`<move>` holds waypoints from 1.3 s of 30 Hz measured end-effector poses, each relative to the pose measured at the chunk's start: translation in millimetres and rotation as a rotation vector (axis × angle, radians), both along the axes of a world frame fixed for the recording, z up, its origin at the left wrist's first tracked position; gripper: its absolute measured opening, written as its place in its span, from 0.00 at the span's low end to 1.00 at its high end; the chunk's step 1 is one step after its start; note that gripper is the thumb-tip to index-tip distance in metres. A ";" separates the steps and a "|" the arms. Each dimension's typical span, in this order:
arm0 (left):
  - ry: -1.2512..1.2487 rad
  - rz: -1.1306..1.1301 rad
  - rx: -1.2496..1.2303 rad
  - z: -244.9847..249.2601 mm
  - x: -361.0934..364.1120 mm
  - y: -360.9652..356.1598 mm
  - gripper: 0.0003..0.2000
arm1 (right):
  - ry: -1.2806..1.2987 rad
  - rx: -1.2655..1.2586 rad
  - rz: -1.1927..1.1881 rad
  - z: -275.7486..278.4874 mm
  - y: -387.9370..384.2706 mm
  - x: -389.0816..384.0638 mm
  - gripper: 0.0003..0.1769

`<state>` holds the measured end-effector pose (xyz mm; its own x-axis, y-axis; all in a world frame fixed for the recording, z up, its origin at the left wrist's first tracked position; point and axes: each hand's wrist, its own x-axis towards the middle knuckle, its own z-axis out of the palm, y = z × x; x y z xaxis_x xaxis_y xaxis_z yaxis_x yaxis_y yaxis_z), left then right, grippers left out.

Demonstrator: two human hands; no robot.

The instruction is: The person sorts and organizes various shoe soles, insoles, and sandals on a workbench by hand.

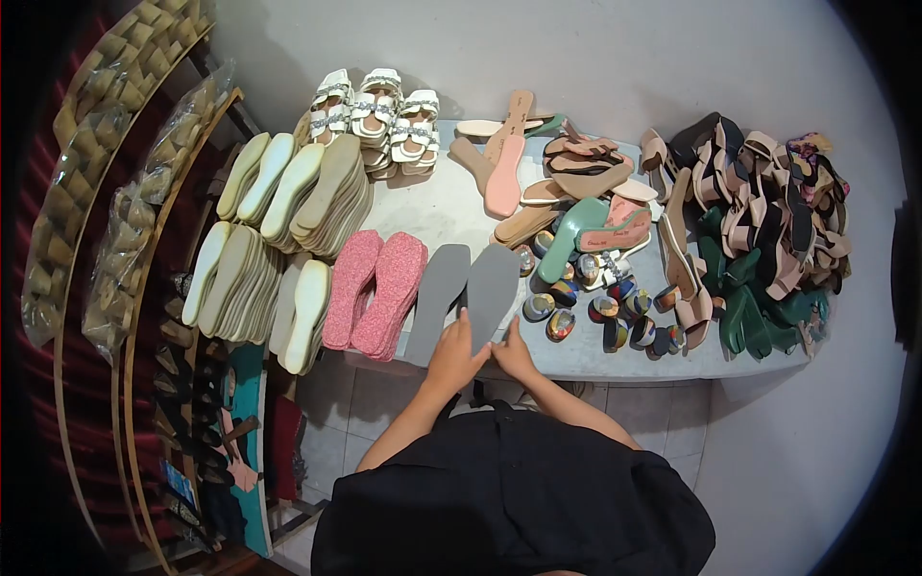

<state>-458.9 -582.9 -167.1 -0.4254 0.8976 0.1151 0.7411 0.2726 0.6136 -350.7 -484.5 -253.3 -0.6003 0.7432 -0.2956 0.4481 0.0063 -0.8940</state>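
At the table's front edge, my left hand (457, 359) grips a flat grey insole (492, 288) along its left side, near the heel. My right hand (517, 355) pinches the same insole at its heel end, fingers bent. Just left lies a second grey insole (441, 288), its narrow end pointing toward me. Beside that sit two stacks of pink speckled insoles, a left stack (353, 288) and a right stack (392, 293). Several heel pieces with multicoloured patterns (560, 324) stand to the right of my hands.
Stacks of cream insoles (240, 288) fill the table's left side. White sandals (376, 110) stand at the back. Pink and green soles (573, 235) lie mid-right. A heap of shoes (759, 211) covers the right end. Shelves (134, 240) with wrapped heels rise at left.
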 end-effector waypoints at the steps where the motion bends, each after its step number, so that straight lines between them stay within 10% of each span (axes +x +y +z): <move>1: 0.026 -0.037 -0.008 -7.5 0.9 4.5 0.36 | 0.039 -0.048 -0.060 6.6 1.7 7.1 0.52; 29: 0.378 0.013 -0.119 -50.5 13.5 15.1 0.31 | 0.279 -0.235 -0.354 23.1 17.9 58.5 0.47; 39: 0.173 -0.018 0.219 -0.6 32.4 28.1 0.17 | 0.410 -0.213 -0.389 46.2 66.5 96.3 0.35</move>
<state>-426.6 -554.8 -167.7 -0.3667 0.8506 0.3769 0.8435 0.1331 0.5204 -254.4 -418.0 -207.1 -0.3930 0.8808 -0.2640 -0.0001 -0.2872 -0.9579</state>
